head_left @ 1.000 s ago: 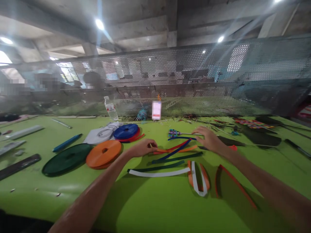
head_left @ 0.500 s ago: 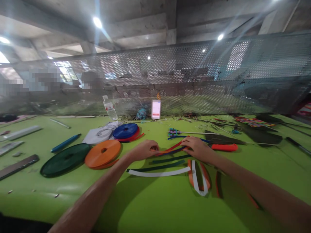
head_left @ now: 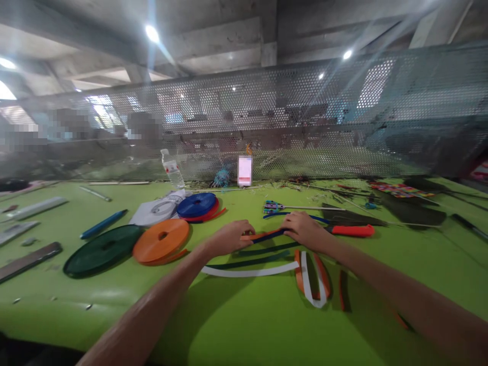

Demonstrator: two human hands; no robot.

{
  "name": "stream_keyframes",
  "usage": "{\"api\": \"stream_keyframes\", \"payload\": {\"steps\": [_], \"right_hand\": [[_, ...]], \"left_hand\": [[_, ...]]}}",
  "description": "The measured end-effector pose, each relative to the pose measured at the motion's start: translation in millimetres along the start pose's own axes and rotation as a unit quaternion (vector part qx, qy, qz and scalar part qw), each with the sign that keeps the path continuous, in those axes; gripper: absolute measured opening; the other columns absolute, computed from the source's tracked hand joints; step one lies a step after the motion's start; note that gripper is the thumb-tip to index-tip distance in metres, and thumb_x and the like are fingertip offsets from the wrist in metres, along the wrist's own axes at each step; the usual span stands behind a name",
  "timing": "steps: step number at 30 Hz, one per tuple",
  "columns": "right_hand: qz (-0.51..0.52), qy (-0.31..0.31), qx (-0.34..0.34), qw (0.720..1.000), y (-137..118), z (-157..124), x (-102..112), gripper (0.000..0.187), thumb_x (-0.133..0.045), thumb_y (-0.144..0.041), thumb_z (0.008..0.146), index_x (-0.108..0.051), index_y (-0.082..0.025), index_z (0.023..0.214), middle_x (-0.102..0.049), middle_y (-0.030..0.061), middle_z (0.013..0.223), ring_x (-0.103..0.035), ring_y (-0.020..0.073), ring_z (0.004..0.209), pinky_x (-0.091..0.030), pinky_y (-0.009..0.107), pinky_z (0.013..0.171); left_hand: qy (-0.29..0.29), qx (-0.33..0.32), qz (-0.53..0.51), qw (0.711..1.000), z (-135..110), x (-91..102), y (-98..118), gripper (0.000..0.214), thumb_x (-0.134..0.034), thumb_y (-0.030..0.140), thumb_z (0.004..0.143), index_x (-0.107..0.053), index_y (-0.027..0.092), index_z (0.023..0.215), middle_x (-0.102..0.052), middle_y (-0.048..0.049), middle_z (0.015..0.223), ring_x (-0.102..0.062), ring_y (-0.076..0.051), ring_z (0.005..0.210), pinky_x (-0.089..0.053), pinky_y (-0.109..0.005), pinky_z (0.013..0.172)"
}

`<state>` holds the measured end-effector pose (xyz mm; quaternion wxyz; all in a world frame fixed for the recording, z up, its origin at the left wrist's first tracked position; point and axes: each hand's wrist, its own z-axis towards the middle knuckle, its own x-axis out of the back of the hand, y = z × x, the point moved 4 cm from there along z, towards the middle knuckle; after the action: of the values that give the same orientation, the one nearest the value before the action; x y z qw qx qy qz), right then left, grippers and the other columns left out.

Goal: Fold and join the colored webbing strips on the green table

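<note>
My left hand (head_left: 232, 238) has its fingers closed on the left end of an orange strip (head_left: 261, 236) and a dark blue strip (head_left: 270, 237), which lie together. Around their right end my right hand (head_left: 303, 231) is closed too, palm down. The strips stretch between both hands, just above the green tabletop. Below them lie two dark green strips (head_left: 251, 261) and a long white strip (head_left: 249, 273). Nearer me on the right rests a looped orange and white strip (head_left: 321, 299). Another blue strip (head_left: 272, 215) passes behind my right hand.
Rolls of green (head_left: 102, 250), orange (head_left: 152, 249) and blue (head_left: 196, 205) strip lie at left. A red-handled knife (head_left: 353, 231) is right of my right hand. Behind stand a bottle (head_left: 173, 173), a phone (head_left: 244, 170) and a perforated metal screen (head_left: 274, 112).
My right hand has shifted slightly left, closer to my left hand. The red strip that showed between them is no longer visible; orange and dark blue now show there.
</note>
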<state>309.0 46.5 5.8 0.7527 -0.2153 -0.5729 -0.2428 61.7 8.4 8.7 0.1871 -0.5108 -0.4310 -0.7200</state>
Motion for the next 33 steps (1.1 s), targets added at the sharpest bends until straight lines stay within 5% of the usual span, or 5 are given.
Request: {"api": "stream_keyframes", "payload": {"steps": [8,12,17,27,33], "right_hand": [[0.011,-0.009,-0.032,0.999,-6.4,0.4,0.2,0.014,-0.059,-0.021,0.102,-0.071,-0.016,0.106,-0.068,0.0063,0.105,-0.064,0.0199,0.093,-0.053,0.038,0.085],[0.027,-0.023,-0.053,0.998,-6.4,-3.0,5.4,0.014,-0.055,-0.018,0.102,-0.069,-0.015,0.102,-0.068,0.0079,0.109,-0.065,0.0194,0.092,-0.053,0.038,0.086],[0.071,-0.056,-0.059,0.994,-4.9,-10.4,18.9,0.018,-0.056,-0.02,0.097,-0.072,-0.017,0.104,-0.071,0.0114,0.11,-0.066,0.025,0.099,-0.052,0.038,0.088],[0.124,-0.098,-0.052,0.986,-8.8,-15.7,27.9,0.041,-0.065,-0.052,0.095,-0.072,-0.019,0.119,-0.07,0.0133,0.115,-0.065,0.028,0.104,-0.05,0.039,0.09],[0.103,-0.093,-0.063,0.988,-13.5,-12.0,15.1,0.023,-0.067,-0.033,0.092,-0.073,-0.017,0.108,-0.073,0.0126,0.108,-0.066,0.0283,0.099,-0.049,0.038,0.088]], "left_hand": [[0.02,0.007,-0.025,0.999,3.5,-3.6,6.2,0.025,-0.061,0.021,0.091,-0.071,0.017,0.113,-0.069,-0.0098,0.106,-0.064,-0.024,0.097,-0.049,-0.032,0.086],[0.01,0.009,-0.056,0.998,1.7,-1.7,5.4,0.032,-0.062,0.035,0.096,-0.067,0.016,0.12,-0.069,-0.0094,0.106,-0.065,-0.021,0.089,-0.051,-0.029,0.079],[-0.043,-0.011,-0.068,0.997,-4.6,1.6,3.8,0.056,-0.082,0.049,0.081,-0.066,0.019,0.127,-0.071,-0.0066,0.105,-0.066,-0.021,0.087,-0.051,-0.028,0.075],[-0.016,0.004,-0.012,1.0,-2.2,-0.8,1.6,0.024,-0.061,0.02,0.088,-0.073,0.02,0.109,-0.074,-0.0085,0.111,-0.067,-0.025,0.102,-0.05,-0.032,0.092],[0.02,0.021,-0.01,1.0,0.2,0.1,1.7,0.021,-0.055,0.014,0.085,-0.072,0.017,0.098,-0.073,-0.0095,0.103,-0.065,-0.024,0.095,-0.048,-0.031,0.087]]}}
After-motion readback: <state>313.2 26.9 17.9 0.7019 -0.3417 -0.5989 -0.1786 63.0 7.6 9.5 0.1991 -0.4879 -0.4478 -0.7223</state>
